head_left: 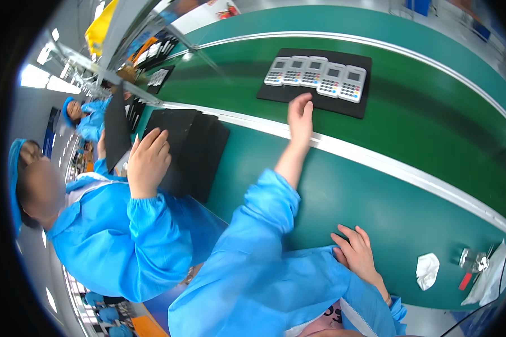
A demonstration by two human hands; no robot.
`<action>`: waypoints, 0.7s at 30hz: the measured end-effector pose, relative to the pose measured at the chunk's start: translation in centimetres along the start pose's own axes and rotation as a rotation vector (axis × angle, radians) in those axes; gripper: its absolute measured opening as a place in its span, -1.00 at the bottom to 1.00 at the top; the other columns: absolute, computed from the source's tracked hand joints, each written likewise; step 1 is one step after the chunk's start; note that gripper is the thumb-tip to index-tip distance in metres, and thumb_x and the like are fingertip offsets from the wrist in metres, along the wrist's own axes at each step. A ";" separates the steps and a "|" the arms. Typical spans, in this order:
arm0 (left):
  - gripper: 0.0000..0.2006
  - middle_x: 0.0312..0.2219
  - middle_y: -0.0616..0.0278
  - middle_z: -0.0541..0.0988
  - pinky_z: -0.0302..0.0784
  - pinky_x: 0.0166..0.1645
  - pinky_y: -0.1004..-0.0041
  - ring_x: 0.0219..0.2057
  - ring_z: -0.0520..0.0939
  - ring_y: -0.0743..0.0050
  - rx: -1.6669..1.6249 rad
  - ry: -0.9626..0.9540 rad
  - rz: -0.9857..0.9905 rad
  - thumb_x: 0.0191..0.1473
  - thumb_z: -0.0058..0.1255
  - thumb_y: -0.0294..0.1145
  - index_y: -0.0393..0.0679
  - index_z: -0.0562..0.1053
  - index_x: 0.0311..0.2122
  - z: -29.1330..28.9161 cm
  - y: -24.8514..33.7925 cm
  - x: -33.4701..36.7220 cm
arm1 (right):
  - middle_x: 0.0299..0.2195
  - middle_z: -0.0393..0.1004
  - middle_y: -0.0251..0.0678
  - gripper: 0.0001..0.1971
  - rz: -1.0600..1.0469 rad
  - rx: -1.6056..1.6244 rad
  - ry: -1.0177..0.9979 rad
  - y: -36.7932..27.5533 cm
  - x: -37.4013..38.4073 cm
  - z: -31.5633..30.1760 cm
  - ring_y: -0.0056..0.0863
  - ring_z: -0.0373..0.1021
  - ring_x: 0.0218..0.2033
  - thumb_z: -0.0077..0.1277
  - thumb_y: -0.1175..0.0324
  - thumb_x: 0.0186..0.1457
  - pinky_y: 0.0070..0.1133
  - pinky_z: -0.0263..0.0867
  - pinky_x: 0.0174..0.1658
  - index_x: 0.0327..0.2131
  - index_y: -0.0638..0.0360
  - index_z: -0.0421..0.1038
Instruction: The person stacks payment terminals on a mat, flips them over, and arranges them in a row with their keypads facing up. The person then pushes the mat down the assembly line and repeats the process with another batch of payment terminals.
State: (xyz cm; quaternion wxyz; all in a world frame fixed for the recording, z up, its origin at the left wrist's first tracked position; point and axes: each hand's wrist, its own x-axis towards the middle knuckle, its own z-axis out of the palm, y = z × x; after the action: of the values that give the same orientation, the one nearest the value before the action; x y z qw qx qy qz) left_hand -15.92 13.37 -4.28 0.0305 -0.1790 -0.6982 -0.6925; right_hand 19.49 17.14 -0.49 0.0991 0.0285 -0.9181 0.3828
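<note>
We look down on a green belt (433, 112), where five white keypad devices (313, 72) lie in an uneven row on a black mat (339, 105). The devices sit just beyond the fingertips of our left hand (301, 121), straight ahead and fanning to both sides. The mat's long axis runs across our view, sloping down a little to the right; each device's long axis runs away from us, roughly in line with our forearm. Our left hand is much the nearer one, reaching over the white rail (326, 142) to the mat's near edge; we cannot tell whether it touches. Its fingers are loosely bent, half open, with nothing visible in their grip.

Our right hand (357, 255) is well apart from the devices, low over the teal bench (326, 196), its fingers spread, slightly curved and holding nothing that we can see. To its right lies a crumpled white wipe (427, 271), well within the bench.

At our left, a co-worker (112, 236) in blue has one hand at a black sheet (116, 132) and the other raised beside a black stack (197, 146)
</note>
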 end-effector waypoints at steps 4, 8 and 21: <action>-0.76 -0.22 0.20 0.49 0.36 0.02 0.41 -0.16 0.48 0.37 0.008 -0.250 0.088 0.25 -0.12 -0.24 -0.18 0.45 -0.16 5.5 4.9 -9.6 | 0.01 0.37 -0.20 -0.62 0.005 -0.064 0.002 0.0 -0.3 0.0 -0.30 0.33 0.02 0.14 0.44 -0.05 -0.26 0.07 0.22 -0.08 0.11 0.46; -0.62 -0.12 0.19 0.49 0.37 0.08 0.22 -0.04 0.48 0.19 0.357 -1.193 0.633 -0.04 0.16 -0.32 -0.07 0.47 -0.05 8.3 9.1 -16.3 | -0.03 0.39 -0.17 -0.64 -0.049 -0.133 0.031 0.2 -0.5 0.2 -0.26 0.36 -0.04 0.17 0.45 -0.10 -0.25 0.15 0.16 -0.13 0.09 0.50; -0.73 -0.22 0.15 0.54 0.38 0.01 0.18 -0.12 0.51 0.09 0.139 -1.037 0.552 0.01 0.12 -0.33 -0.03 0.53 -0.12 8.9 5.8 -16.1 | 0.19 0.17 0.08 -0.12 0.930 -0.833 0.520 2.1 -14.7 -9.2 0.05 0.11 0.21 0.25 0.22 -0.04 -0.22 0.08 0.22 0.28 0.26 -0.01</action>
State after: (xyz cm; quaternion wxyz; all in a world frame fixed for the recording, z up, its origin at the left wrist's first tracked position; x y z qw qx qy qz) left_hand 2.66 18.57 -3.73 -0.1240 -0.6667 -0.5933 -0.4337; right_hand 35.08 24.84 1.37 0.1447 -0.5032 -0.8520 -0.0060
